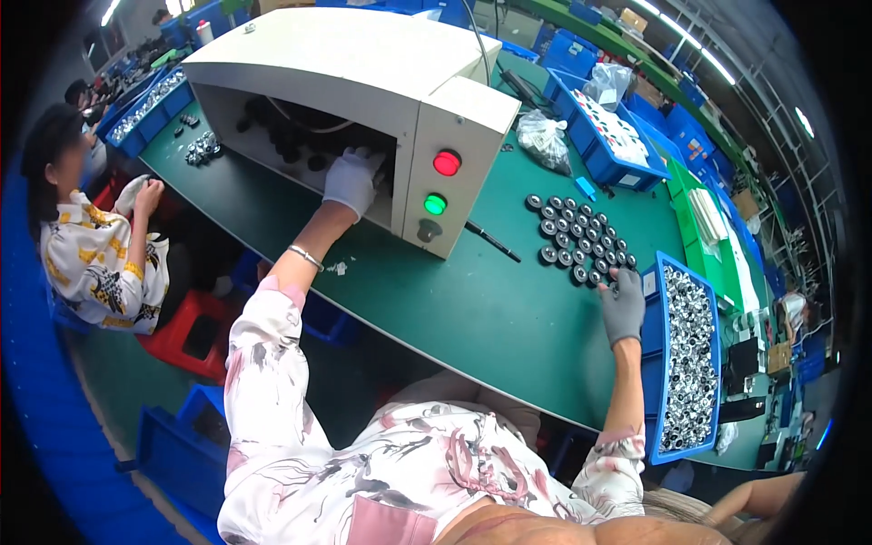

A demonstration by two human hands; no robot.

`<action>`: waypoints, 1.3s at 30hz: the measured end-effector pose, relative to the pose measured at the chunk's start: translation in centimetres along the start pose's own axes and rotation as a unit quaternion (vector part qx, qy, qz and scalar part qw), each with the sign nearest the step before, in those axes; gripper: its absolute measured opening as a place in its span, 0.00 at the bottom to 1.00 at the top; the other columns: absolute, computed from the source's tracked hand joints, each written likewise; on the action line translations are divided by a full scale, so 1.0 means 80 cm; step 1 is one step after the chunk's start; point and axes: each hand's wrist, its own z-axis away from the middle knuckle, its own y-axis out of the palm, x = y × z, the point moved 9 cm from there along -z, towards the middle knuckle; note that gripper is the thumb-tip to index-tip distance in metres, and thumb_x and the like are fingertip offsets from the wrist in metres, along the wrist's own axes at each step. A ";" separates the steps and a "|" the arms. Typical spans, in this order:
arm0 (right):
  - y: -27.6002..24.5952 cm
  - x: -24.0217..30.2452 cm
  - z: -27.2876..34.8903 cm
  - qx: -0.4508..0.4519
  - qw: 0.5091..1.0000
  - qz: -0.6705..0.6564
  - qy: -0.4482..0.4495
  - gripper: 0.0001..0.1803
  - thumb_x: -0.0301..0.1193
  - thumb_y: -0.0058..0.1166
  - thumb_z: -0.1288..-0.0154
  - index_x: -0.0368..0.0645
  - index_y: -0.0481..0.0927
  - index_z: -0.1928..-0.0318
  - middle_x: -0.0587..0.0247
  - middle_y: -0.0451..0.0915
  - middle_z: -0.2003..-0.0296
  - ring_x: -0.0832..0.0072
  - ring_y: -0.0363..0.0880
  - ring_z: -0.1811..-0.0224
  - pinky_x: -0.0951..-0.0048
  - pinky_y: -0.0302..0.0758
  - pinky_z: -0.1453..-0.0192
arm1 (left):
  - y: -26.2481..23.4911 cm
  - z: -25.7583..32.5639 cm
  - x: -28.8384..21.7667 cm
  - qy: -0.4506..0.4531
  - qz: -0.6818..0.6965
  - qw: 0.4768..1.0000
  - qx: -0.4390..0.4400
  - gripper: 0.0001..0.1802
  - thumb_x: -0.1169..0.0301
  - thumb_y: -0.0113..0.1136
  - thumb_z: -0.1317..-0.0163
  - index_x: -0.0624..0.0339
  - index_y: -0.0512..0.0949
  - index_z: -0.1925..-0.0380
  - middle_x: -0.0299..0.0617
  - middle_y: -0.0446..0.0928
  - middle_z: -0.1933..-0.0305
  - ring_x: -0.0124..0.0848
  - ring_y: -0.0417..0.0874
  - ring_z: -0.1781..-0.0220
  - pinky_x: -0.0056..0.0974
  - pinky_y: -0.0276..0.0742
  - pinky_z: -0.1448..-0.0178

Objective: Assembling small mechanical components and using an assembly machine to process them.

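— Reaching into the machine, is that the left hand [352,179]?

— Yes. In a white glove, it is at the dark opening of the cream-coloured box machine [363,82], fingers curled down over the lower edge. Whether it holds anything I cannot tell; the inside is too dark, though some round black shapes show in there.

— And the right hand [623,307]?

— It wears a grey glove and rests on the green surface [454,300], at the near end of the cluster of small round black-and-silver parts [577,238]. The fingers are loosely bent, their tips touching the nearest parts; I cannot make out a firm grip on any one.

— Where do those parts lie?

— In rough rows on the surface, between the machine and the blue bin [656,363] just right of the hand. The bin is full of similar shiny parts.

— Anything on the machine's front?

— A red round button [446,163] above a green one [435,204]. A black pen-like tool [493,242] lies on the surface just beside the machine.

— Others nearby?

— A person in a patterned shirt [95,263] sits at the far left.
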 end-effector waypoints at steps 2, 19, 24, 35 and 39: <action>-0.043 -0.010 0.007 -0.014 1.000 0.002 -0.012 0.16 0.27 0.63 0.41 0.37 0.79 0.52 0.50 0.79 0.55 0.53 0.79 0.52 0.61 0.75 0.48 | 0.025 -0.002 0.000 0.005 -0.078 0.994 0.074 0.17 0.74 0.62 0.47 0.53 0.83 0.55 0.49 0.79 0.51 0.49 0.81 0.52 0.46 0.81 0.53; -0.194 -0.157 0.074 0.023 0.993 0.021 0.116 0.11 0.30 0.54 0.32 0.33 0.81 0.58 0.48 0.83 0.66 0.55 0.83 0.63 0.62 0.76 0.57 | 0.002 0.058 0.036 -0.335 0.436 0.835 0.002 0.13 0.79 0.68 0.42 0.66 0.83 0.56 0.43 0.83 0.58 0.35 0.84 0.59 0.39 0.79 0.53; -0.195 -0.271 0.093 0.116 0.965 0.133 0.194 0.11 0.30 0.55 0.33 0.36 0.81 0.56 0.47 0.83 0.64 0.53 0.84 0.60 0.60 0.76 0.54 | -0.020 0.126 -0.020 -0.456 0.597 0.655 0.079 0.16 0.77 0.64 0.35 0.69 0.78 0.48 0.44 0.82 0.57 0.31 0.83 0.62 0.35 0.82 0.57; -0.166 -0.327 0.119 0.120 0.975 0.083 0.167 0.12 0.22 0.58 0.44 0.34 0.82 0.57 0.46 0.81 0.63 0.53 0.81 0.59 0.59 0.75 0.52 | -0.039 0.161 -0.194 -0.444 0.794 0.399 0.117 0.14 0.79 0.54 0.29 0.72 0.76 0.46 0.49 0.80 0.49 0.38 0.85 0.53 0.39 0.85 0.45; -0.166 -0.307 0.113 0.129 0.974 0.113 0.146 0.12 0.23 0.57 0.42 0.35 0.83 0.57 0.45 0.82 0.61 0.53 0.82 0.57 0.59 0.75 0.51 | -0.035 0.168 -0.238 -0.471 0.787 0.368 0.148 0.13 0.77 0.54 0.28 0.71 0.76 0.47 0.48 0.81 0.51 0.37 0.85 0.53 0.37 0.85 0.45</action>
